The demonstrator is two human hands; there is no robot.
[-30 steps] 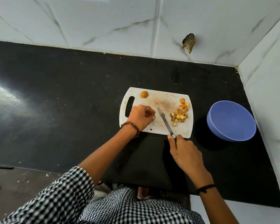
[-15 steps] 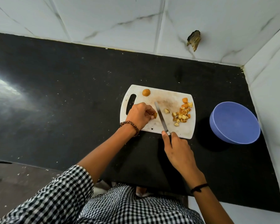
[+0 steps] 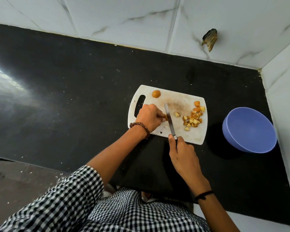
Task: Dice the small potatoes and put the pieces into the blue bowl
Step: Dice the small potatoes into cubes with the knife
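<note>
On the white cutting board (image 3: pixel 179 131), a potato piece (image 3: pixel 166 117) is pinched by the left hand (image 3: pixel 148 117) beside the knife (image 3: pixel 169 121) gripped by the right hand (image 3: pixel 182 151); fingertips are best kept curled back, blue bowl (image 3: pixel 249 129) empty alongside.

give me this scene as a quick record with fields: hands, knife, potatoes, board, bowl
left hand: pinches a potato piece on the cutting board
right hand: grips the knife, blade against that piece
whole potato: uncut, at the board's far edge near the handle slot
diced pieces: heaped on the board's right side; one loose piece lies apart
blue bowl: on the black counter, right of the board, no pieces visible inside
step: dicing under way, transfer not yet done
</note>
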